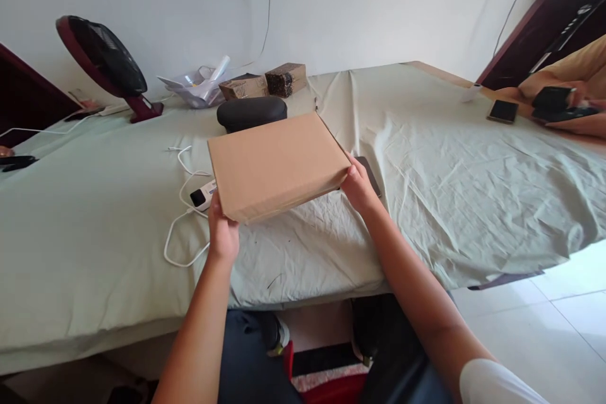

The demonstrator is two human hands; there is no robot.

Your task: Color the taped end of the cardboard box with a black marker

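Observation:
A flat brown cardboard box (281, 161), closed, is held up over the cloth-covered table, tilted with its right end farther back. My left hand (223, 230) grips its near left corner, the fingers partly hidden under and behind it. At the near right corner my right hand (356, 183) is closed on the box, thumb at the edge. Left of the box lies a white power strip (204, 194) with a white cable (173, 233). A dark phone-like slab (369, 175) lies behind my right hand. Just beyond the box sits a black oval case (252, 112).
A fan (106, 63) stands at the back left, beside a plastic basket (201, 88) of odds and ends. Two small taped cartons (286, 79) stand near the wall. At the right, another person's hand holds a dark device (553, 101) near a phone (502, 111). Pale green cloth (449, 196) covers the table.

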